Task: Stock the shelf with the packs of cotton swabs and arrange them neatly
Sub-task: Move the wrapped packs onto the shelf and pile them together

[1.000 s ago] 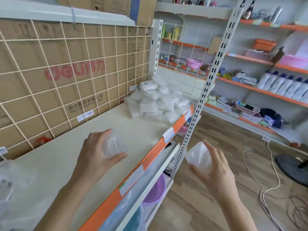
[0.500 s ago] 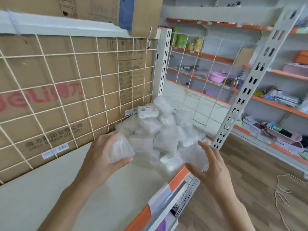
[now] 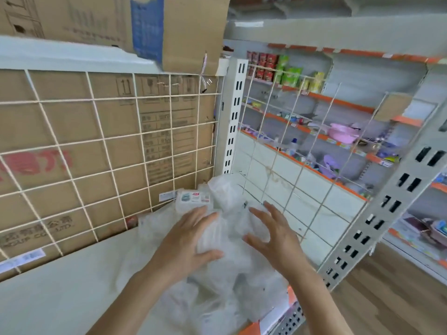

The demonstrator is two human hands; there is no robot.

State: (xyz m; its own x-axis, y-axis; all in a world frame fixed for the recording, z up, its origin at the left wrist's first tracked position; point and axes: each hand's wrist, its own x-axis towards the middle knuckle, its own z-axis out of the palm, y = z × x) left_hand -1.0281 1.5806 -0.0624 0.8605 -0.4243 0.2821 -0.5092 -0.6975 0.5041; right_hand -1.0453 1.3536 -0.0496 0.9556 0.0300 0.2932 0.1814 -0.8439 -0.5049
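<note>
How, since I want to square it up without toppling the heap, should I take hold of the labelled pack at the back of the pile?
Probably from above, at the front: the labelled pack lies flat, label up, at the back of the pile, with the wire grid right behind it. Grip its two side edges and lift straight up.

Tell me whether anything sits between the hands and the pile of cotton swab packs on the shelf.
Nothing visible does. The left hand grips a pack at the pile, and the right hand is spread over it.
</note>
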